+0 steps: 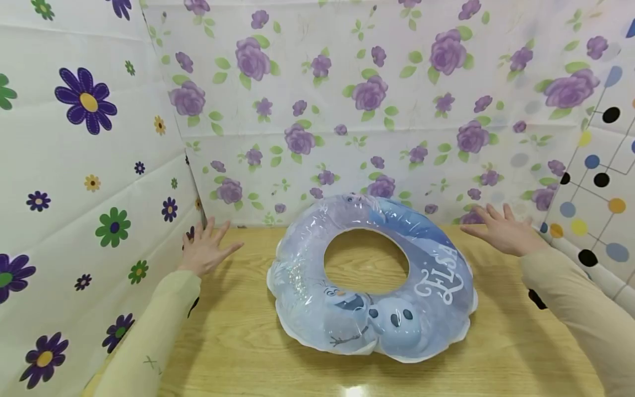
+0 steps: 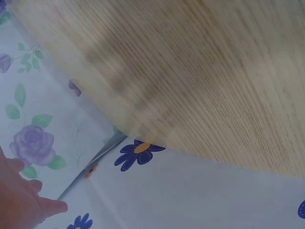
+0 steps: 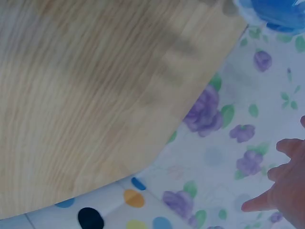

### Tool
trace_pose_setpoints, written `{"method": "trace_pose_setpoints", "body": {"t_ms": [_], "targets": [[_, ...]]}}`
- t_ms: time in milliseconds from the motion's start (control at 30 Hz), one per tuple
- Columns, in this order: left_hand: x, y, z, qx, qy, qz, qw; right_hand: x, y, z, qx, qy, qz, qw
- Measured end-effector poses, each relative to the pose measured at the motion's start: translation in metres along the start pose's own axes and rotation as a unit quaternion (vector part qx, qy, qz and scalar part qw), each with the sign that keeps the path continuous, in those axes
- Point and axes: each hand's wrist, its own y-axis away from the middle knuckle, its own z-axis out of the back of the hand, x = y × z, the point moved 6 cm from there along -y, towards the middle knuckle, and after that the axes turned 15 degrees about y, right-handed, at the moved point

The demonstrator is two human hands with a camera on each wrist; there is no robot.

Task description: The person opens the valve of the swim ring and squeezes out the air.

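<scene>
An inflated swim ring (image 1: 297, 298) in pale blue and lilac, printed with a snowman and the word ELSA, lies on the wooden table (image 1: 228, 331). To its left, my left hand (image 1: 204, 251) is held out with fingers spread, apart from the ring and holding nothing. On the other side my right hand (image 1: 501, 229) is likewise spread and bare, near the back right corner. In the right wrist view, a blue bit of the swim ring (image 3: 281, 12) shows at the top corner, away from the right hand (image 3: 288, 186). Only part of the left hand (image 2: 24, 200) enters the left wrist view.
Behind the table hangs a white sheet with purple roses (image 1: 297, 138). A daisy-printed sheet (image 1: 89, 182) closes off the left side, and a sheet with coloured dots (image 1: 600, 198) the right. Shadows of the arms fall on the wood.
</scene>
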Motion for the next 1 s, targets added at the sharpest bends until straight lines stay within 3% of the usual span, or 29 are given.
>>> {"method": "trace_pose_setpoints", "body": {"t_ms": [300,600,767,1000], "targets": [[0.001,0.0,-0.006,0.001,0.011,-0.001,0.9999,0.05,-0.018,0.015,-0.031,0.019,0.043,0.998],[-0.019,-0.008,-0.013,0.016,0.008,-0.049,0.9986,0.131,-0.036,0.037,-0.073,0.02,0.129,0.989],[-0.027,-0.011,-0.02,0.036,0.019,-0.051,0.9979,0.178,-0.043,0.04,-0.073,-0.009,0.173,0.982],[-0.036,-0.014,-0.024,0.037,0.027,-0.073,0.9963,0.232,-0.044,0.033,-0.052,-0.044,0.218,0.974]]}}
